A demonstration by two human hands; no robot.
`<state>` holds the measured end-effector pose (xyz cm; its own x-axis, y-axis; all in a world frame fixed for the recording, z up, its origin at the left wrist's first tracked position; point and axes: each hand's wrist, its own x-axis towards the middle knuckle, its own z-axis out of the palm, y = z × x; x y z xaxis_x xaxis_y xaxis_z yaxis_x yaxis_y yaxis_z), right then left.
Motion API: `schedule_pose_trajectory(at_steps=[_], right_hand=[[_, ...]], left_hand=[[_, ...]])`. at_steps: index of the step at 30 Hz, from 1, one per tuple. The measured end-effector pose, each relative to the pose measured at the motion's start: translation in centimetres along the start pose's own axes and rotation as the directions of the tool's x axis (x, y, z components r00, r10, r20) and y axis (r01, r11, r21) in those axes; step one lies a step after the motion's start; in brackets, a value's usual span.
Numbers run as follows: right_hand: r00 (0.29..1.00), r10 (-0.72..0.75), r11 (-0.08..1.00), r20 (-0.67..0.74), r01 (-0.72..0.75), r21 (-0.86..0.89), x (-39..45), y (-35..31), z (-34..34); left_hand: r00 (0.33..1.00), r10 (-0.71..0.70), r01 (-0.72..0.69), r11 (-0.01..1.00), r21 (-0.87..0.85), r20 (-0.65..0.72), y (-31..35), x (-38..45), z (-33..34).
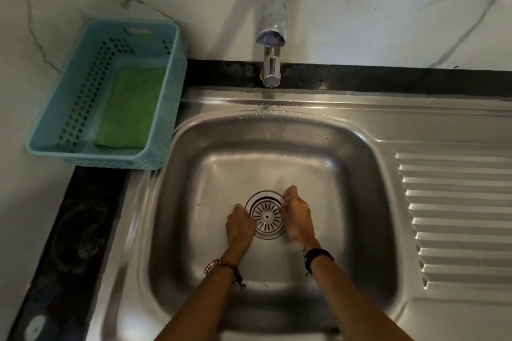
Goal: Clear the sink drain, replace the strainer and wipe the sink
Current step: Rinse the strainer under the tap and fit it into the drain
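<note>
Plainly, nothing that can be read shows anywhere: no brand, label or lettering on the metal or the plastic. The strainer (pixel 266 217) is a round disc of bright steel with slots fanning out like spokes from a small central knob, and it sits tilted at the drain opening (pixel 260 197) in the middle of the sink (pixel 360 202) floor, a dark crescent of the hole showing along its far-left edge. Both hands are down in the basin on either side of it. The left hand (pixel 239 225) has its fingers curled inward and pinches the disc's left rim; the right hand (pixel 297 219) likewise curls its fingers and grips the right rim (a ring shows on the left hand, with a beaded bracelet at that wrist and a dark band on the right). The basin is stainless steel with rounded corners and a ribbed draining board (pixel 457 216) to the right. A chrome tap (pixel 272 69), its upper part wrapped in clear film, stands over the back edge. At the left, on the dark counter (pixel 83 230), a pale blue perforated basket (pixel 55 144) holds a green scrubbing pad (pixel 130 108).
</note>
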<state>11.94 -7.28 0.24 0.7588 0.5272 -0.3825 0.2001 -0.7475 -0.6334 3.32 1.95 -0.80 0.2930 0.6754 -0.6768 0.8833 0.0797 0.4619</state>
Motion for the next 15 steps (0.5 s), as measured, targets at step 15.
schedule_pose_trajectory(at_steps=[15], right_hand=[[0.997, -0.045, 0.975, -0.055, 0.031, -0.221, 0.5, 0.5, 1.7]], left_hand=[[0.98, 0.183, -0.199, 0.88, 0.431, 0.078, -0.5, 1.4, 0.2]])
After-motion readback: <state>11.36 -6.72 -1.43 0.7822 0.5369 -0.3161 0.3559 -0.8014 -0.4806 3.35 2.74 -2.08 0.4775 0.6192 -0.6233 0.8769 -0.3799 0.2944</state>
